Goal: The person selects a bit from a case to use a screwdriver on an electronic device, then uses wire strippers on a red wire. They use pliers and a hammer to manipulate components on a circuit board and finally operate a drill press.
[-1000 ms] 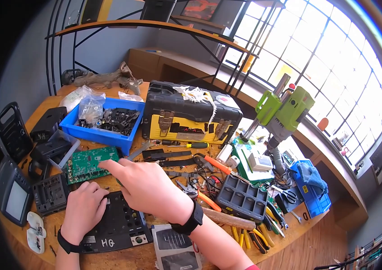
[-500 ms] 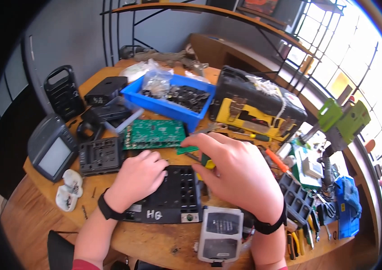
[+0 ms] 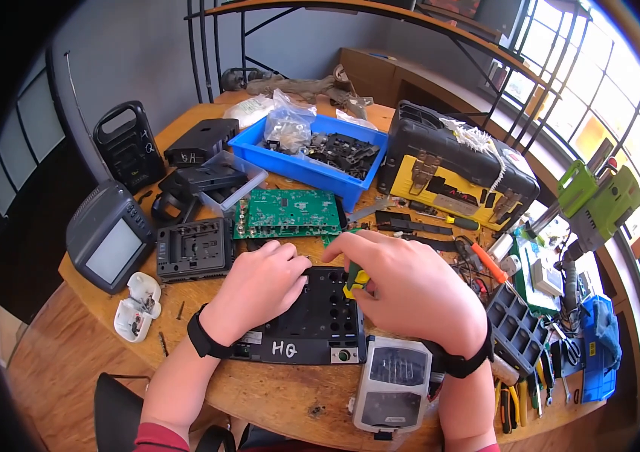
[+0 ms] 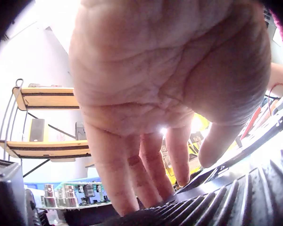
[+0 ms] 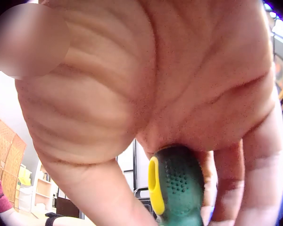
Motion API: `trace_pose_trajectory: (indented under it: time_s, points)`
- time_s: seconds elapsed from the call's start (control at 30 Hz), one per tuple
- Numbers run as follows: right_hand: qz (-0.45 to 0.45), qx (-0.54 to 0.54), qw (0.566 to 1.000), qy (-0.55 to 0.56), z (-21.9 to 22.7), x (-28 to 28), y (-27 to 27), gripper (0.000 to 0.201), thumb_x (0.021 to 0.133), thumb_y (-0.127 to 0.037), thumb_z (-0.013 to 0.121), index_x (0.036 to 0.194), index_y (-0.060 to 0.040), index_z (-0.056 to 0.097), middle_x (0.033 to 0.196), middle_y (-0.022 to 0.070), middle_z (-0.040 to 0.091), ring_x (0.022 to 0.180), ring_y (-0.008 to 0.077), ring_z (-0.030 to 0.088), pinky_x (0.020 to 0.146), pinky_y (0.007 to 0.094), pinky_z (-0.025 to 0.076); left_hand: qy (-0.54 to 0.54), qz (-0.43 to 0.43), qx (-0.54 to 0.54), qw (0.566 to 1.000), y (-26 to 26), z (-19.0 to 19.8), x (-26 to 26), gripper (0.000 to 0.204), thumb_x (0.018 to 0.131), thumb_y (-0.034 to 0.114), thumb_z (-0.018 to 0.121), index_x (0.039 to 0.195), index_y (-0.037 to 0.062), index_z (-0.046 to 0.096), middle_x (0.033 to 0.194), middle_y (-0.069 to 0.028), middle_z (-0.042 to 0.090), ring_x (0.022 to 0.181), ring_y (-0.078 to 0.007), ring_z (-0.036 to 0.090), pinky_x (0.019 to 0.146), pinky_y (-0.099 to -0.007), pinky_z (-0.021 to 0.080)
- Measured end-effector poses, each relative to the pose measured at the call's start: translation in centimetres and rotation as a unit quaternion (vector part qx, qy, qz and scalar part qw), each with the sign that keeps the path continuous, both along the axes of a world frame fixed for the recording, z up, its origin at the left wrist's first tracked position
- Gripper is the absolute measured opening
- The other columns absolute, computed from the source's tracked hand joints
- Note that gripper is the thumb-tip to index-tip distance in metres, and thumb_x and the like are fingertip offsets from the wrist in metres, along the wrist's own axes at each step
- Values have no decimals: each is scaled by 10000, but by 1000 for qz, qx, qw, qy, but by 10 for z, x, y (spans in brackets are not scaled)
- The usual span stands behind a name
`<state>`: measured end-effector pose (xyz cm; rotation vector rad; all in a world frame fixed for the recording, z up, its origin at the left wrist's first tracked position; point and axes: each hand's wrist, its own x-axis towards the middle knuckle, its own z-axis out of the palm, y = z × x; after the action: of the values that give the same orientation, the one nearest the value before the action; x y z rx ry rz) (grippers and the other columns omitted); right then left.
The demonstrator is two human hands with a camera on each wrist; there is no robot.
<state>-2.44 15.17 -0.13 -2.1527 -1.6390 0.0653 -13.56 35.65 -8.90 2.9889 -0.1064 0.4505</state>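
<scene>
A black panel marked HQ [image 3: 284, 348] lies flat at the table's front. On its upper left part rests my left hand [image 3: 259, 288], fingers extended; the left wrist view shows the fingertips of that hand [image 4: 146, 94] down against a dark ribbed surface. My right hand [image 3: 418, 282] holds a green and yellow screwdriver [image 3: 357, 281] over the panel's right side. In the right wrist view its handle [image 5: 179, 188] stands between thumb and fingers of my right hand [image 5: 146, 84]. The screwdriver's tip is hidden.
Behind the panel lies a green circuit board [image 3: 290, 213], with a blue bin [image 3: 301, 169] beyond it. A screen unit [image 3: 113, 241], black casing [image 3: 195, 248] and white case of screws [image 3: 139, 309] stand left. Right are a clear-lidded box [image 3: 393, 384], toolbox [image 3: 455, 162] and hand tools.
The head view has swung, shifting the table within the frame. My right hand has come from the circuit board to over the panel's right side; my left hand stays on the panel.
</scene>
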Motion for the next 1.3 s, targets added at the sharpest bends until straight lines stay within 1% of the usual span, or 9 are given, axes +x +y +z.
trace_pose_trajectory:
  time_s: [0.13, 0.2, 0.27, 0.4, 0.53, 0.6, 0.77, 1.0, 1.3]
  points:
    - [-13, 65, 995, -72, -9, 5, 1, 264, 842, -105, 703, 1085, -42, 624, 923, 174, 715, 832, 358, 720, 734, 443, 577, -44, -21, -95, 994, -9, 23, 3, 267, 934, 152, 690, 1190, 76, 694, 1096, -54, 689, 1049, -228, 669, 811, -348, 571]
    - [-105, -6, 986, -130, -9, 3, 5, 272, 837, -138, 721, 1060, -26, 614, 875, 186, 712, 768, 374, 718, 677, 453, 577, -105, -31, -329, 938, -31, 52, 8, 327, 956, 120, 654, 1277, 62, 659, 1202, -84, 672, 1092, -219, 671, 882, -325, 571]
    - [-94, 32, 984, -147, -14, 4, 4, 257, 832, -132, 713, 1037, -19, 607, 805, 184, 699, 715, 384, 710, 630, 455, 572, -115, -81, -401, 905, -46, 75, 13, 351, 969, 109, 625, 1314, 50, 636, 1264, -110, 625, 1109, -218, 656, 917, -320, 566]
    - [-78, 127, 985, -87, -17, 8, -3, 215, 811, -83, 663, 1011, -26, 611, 741, 176, 681, 707, 377, 708, 633, 456, 573, -153, -120, -327, 925, -62, 69, 36, 334, 988, 182, 623, 1294, 48, 639, 1389, -131, 550, 1316, -289, 537, 1118, -421, 438]
    - [-50, 76, 986, -139, -21, 13, -11, 94, 796, -138, 684, 819, -47, 684, 722, 149, 679, 671, 350, 700, 607, 450, 568, -183, -142, -251, 940, -55, 56, 51, 338, 1010, 249, 599, 1269, 41, 663, 1442, -139, 547, 1339, -310, 535, 1140, -432, 411]
    - [-38, 128, 980, -148, -31, 9, -1, 91, 785, -150, 688, 775, -59, 691, 709, 132, 675, 672, 334, 695, 606, 440, 562, -89, -223, -384, 892, -55, 59, 52, 352, 1022, 283, 570, 1244, 34, 682, 1493, -156, 534, 1355, -328, 534, 1145, -446, 401]
    - [-41, 163, 985, -44, -27, -5, 7, 123, 764, -29, 642, 876, -26, 694, 866, 153, 712, 809, 354, 696, 707, 442, 559, -122, -251, -329, 902, -48, 67, 58, 312, 965, 270, 608, 1165, 52, 705, 1131, -151, 735, 1094, -340, 684, 979, -418, 525]
    - [-3, 121, 991, -56, -22, 5, 5, 143, 803, -68, 669, 931, -15, 705, 883, 155, 709, 774, 357, 693, 691, 449, 564, -87, -242, -402, 879, -53, 66, 56, 297, 1030, 276, 542, 1170, 65, 697, 1086, -159, 738, 1031, -357, 701, 902, -420, 543]
    - [-16, 31, 999, -31, -7, 4, 1, 225, 826, -133, 695, 1033, -46, 672, 912, 155, 712, 834, 358, 700, 708, 452, 576, -66, -237, -306, 920, -32, 78, 46, 366, 1036, 331, 586, 1203, 30, 708, 1125, -137, 742, 1042, -324, 691, 928, -416, 527]
